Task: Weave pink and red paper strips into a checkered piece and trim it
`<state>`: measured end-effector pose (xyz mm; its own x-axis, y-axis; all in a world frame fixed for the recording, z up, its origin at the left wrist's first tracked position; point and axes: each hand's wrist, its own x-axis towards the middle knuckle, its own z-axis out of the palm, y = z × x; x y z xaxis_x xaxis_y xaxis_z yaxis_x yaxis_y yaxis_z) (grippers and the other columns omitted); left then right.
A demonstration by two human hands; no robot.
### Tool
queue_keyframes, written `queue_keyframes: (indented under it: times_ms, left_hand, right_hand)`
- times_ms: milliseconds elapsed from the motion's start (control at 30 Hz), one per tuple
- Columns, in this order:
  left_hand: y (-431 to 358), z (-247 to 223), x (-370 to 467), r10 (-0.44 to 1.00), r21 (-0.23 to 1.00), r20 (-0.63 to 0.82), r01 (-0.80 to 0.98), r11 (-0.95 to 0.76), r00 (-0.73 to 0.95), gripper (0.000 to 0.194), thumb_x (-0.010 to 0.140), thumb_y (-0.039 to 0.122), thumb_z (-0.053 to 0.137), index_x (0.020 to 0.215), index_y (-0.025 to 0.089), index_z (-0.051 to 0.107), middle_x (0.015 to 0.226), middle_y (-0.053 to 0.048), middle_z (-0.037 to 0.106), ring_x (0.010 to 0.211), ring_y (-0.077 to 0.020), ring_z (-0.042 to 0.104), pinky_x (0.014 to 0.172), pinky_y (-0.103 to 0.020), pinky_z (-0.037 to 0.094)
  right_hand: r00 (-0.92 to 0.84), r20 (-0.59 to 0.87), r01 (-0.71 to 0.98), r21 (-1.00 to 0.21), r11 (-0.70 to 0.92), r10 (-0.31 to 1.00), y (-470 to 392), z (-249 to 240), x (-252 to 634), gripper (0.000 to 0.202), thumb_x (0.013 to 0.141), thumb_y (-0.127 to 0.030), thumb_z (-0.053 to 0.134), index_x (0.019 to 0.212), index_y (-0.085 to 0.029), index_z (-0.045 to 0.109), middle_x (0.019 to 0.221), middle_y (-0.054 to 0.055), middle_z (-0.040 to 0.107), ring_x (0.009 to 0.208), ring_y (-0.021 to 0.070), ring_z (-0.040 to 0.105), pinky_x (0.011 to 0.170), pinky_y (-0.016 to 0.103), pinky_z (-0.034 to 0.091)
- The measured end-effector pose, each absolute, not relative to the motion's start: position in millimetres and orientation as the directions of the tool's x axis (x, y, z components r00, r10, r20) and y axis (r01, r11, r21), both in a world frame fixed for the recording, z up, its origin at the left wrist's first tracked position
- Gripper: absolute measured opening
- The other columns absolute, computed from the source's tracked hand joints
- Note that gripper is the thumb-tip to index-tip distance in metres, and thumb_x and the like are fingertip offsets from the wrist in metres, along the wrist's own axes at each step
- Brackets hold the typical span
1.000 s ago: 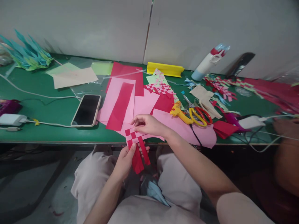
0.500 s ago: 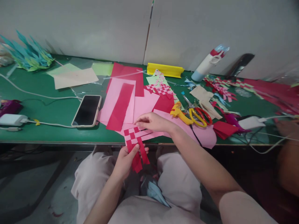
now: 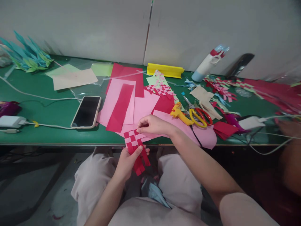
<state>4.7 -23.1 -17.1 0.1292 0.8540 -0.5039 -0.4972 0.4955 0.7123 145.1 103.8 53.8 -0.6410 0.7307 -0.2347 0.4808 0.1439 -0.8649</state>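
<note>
A red and pink woven paper piece (image 3: 132, 138) is held at the table's front edge, its loose red strips hanging down. My left hand (image 3: 128, 161) grips those strips, thumb on top and fingers behind. My right hand (image 3: 152, 125) is at the upper right corner of the weave, its thumb and index finger pinched at a pink strip. Behind the weave lie pink sheets (image 3: 144, 105) and a torn-edged red strip (image 3: 120, 108). Finished-looking checkered paper pieces (image 3: 160, 90) rest farther back.
A phone (image 3: 86, 112) lies left of the papers. To the right are a yellow glue gun (image 3: 180, 115), scissors (image 3: 198, 118) and a charger (image 3: 251, 122). A bottle (image 3: 208, 65) leans by the wall. Another person's arm (image 3: 290, 157) shows at the right edge.
The fingers of my right hand have closed more at the weave's upper right corner. My left hand keeps its hold. The view has shifted slightly.
</note>
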Motion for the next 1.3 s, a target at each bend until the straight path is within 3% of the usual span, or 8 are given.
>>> queue_keyframes:
  times_ms: [233, 367, 633, 800, 900, 1067, 1300]
  left_hand:
    - [-21, -16, 9, 0.849, 0.674, -0.521, -0.570, 0.469, 0.082, 0.037, 0.061, 0.036, 0.084, 0.082, 0.008, 0.071, 0.075, -0.012, 0.075, 0.072, -0.0236, 0.072, 0.071, -0.035, 0.059]
    - [-21, -15, 10, 0.857, 0.666, -0.511, -0.599, 0.445, 0.067, 0.034, 0.061, 0.034, 0.084, 0.080, 0.008, 0.071, 0.074, -0.011, 0.075, 0.071, -0.0225, 0.072, 0.072, -0.035, 0.059]
    - [-22, -12, 9, 0.859, 0.674, -0.511, -0.601, 0.429, 0.040, 0.035, 0.060, 0.033, 0.084, 0.080, 0.007, 0.072, 0.075, -0.012, 0.075, 0.070, -0.0217, 0.072, 0.072, -0.033, 0.059]
    - [-22, -13, 8, 0.848, 0.671, -0.527, -0.588, 0.451, 0.049, 0.036, 0.059, 0.034, 0.085, 0.079, 0.008, 0.071, 0.075, -0.012, 0.075, 0.069, -0.0216, 0.072, 0.070, -0.033, 0.059]
    - [-22, -14, 7, 0.851, 0.685, -0.522, -0.569, 0.454, 0.050, 0.036, 0.059, 0.036, 0.084, 0.079, 0.008, 0.070, 0.073, -0.012, 0.075, 0.067, -0.0216, 0.072, 0.067, -0.032, 0.059]
    - [-22, -14, 8, 0.851, 0.690, -0.521, -0.555, 0.465, 0.065, 0.038, 0.061, 0.036, 0.083, 0.082, 0.008, 0.070, 0.076, -0.013, 0.075, 0.069, -0.0231, 0.072, 0.067, -0.033, 0.060]
    - [-20, -15, 9, 0.856, 0.695, -0.513, -0.555, 0.458, 0.064, 0.039, 0.066, 0.039, 0.080, 0.088, 0.008, 0.070, 0.080, -0.013, 0.076, 0.074, -0.0233, 0.073, 0.073, -0.036, 0.060]
  right_hand:
    - [-0.646, -0.284, 0.523, -0.841, 0.140, 0.708, 102, 56, 149, 0.031, 0.067, -0.020, 0.068, 0.097, -0.017, 0.069, 0.074, -0.001, 0.064, 0.070, 0.0115, 0.058, 0.062, 0.020, 0.043]
    - [-0.645, -0.293, 0.520, -0.845, 0.124, 0.706, 101, 60, 149, 0.033, 0.067, -0.017, 0.067, 0.100, -0.016, 0.068, 0.071, -0.003, 0.060, 0.063, 0.0093, 0.054, 0.056, 0.019, 0.039]
    - [-0.644, -0.263, 0.534, -0.827, 0.176, 0.718, 102, 62, 149, 0.032, 0.069, -0.016, 0.067, 0.100, -0.015, 0.070, 0.079, 0.002, 0.067, 0.075, 0.0126, 0.060, 0.063, 0.020, 0.043]
    - [-0.669, -0.298, 0.499, -0.859, 0.113, 0.681, 101, 61, 152, 0.033, 0.072, -0.020, 0.065, 0.104, -0.013, 0.067, 0.085, 0.003, 0.069, 0.073, 0.0118, 0.060, 0.059, 0.019, 0.043]
    - [-0.675, -0.290, 0.494, -0.861, 0.123, 0.679, 101, 64, 150, 0.027, 0.074, -0.025, 0.065, 0.097, -0.012, 0.069, 0.087, 0.005, 0.070, 0.072, 0.0117, 0.059, 0.060, 0.020, 0.043]
    - [-0.696, -0.225, 0.470, -0.861, 0.196, 0.682, 102, 65, 145, 0.016, 0.076, -0.027, 0.063, 0.074, -0.012, 0.069, 0.071, 0.001, 0.065, 0.066, 0.0107, 0.055, 0.062, 0.022, 0.040]
    - [-0.674, -0.219, 0.482, -0.854, 0.195, 0.706, 100, 61, 143, 0.016, 0.076, -0.027, 0.061, 0.073, -0.012, 0.066, 0.067, 0.000, 0.060, 0.065, 0.0100, 0.050, 0.061, 0.022, 0.038]
